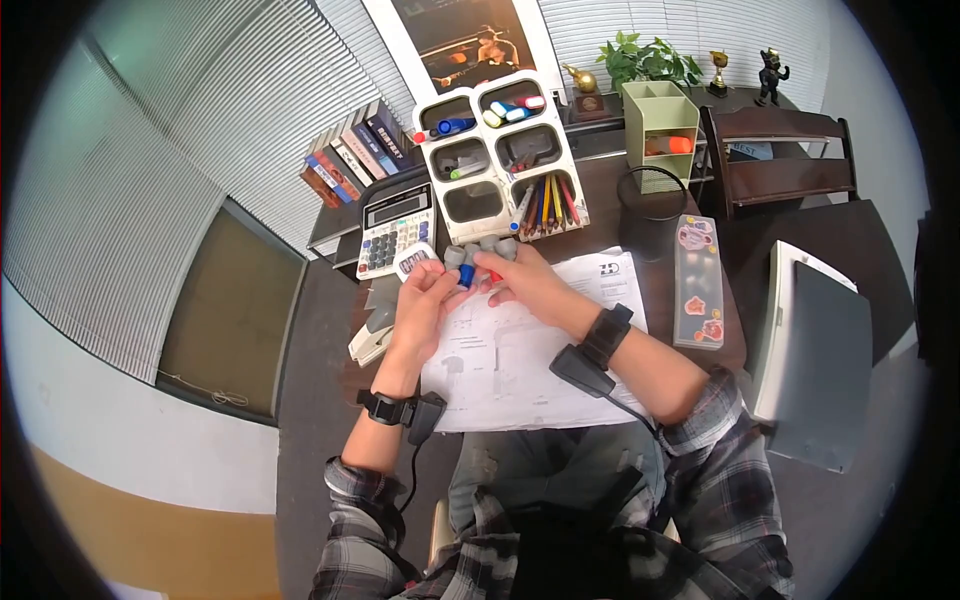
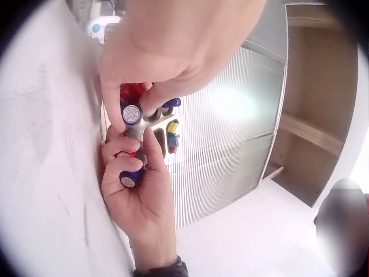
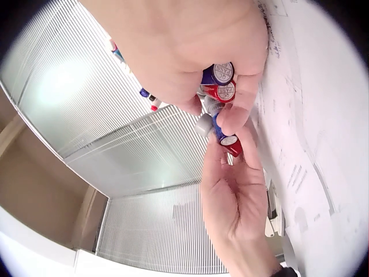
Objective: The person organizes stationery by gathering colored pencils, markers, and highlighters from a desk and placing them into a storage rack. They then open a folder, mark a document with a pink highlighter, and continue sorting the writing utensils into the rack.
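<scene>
Both hands meet over the far left part of the printed sheets, fingertips close together. My left hand (image 1: 420,305) pinches a blue stamp (image 2: 130,178) with a round label on its end. A red stamp (image 3: 233,148) sits beside it in the same fingers. My right hand (image 1: 541,290) has its fingers curled round another blue stamp (image 3: 222,73) and a red stamp (image 3: 226,91), whose end label reads QC PASS. Grey caps (image 1: 455,256) cluster at the fingertips in the head view. The fingers partly hide the stamps.
Printed sheets (image 1: 530,372) cover the desk's front. Behind the hands stands a white organizer (image 1: 487,222) with markers and pencils. A calculator (image 1: 385,246) and a small white round device (image 1: 412,260) lie left. A clear sticker-covered case (image 1: 700,285) and green holder (image 1: 640,120) are right.
</scene>
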{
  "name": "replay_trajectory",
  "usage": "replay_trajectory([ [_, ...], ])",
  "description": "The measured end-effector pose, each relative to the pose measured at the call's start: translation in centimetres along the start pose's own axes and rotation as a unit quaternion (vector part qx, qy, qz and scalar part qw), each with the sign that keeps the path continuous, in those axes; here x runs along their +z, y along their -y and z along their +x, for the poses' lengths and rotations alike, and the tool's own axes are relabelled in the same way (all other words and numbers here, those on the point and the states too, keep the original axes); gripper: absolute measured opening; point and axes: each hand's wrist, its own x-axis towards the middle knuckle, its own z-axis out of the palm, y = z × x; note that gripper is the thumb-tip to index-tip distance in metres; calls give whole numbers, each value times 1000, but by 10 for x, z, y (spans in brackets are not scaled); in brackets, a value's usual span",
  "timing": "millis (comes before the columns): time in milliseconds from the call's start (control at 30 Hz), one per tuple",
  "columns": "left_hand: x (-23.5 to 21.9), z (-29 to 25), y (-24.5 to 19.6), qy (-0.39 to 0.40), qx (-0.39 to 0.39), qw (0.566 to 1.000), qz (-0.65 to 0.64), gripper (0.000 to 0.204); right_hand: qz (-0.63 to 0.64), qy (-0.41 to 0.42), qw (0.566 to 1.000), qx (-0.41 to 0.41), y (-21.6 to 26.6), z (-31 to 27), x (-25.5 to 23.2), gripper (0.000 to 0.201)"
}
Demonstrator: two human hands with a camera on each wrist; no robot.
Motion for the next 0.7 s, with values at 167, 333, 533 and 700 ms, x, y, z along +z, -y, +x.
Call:
replay_trajectory([
  [167,-6,3,7,49,-56,996,-56,12,-83,-12,997,-2,3,-2,1,18],
  [333,9,0,-2,31,-74,997,-15,10,-96,-16,995,4,-3,2,-2,19],
  [533,17,5,-1,131,-75,987,-49,24,-83,-15,996,-2,3,-2,-2,19],
  [700,11,14,7,129,-94,984,-74,19,-69,-10,998,1,6,-4,5,26],
])
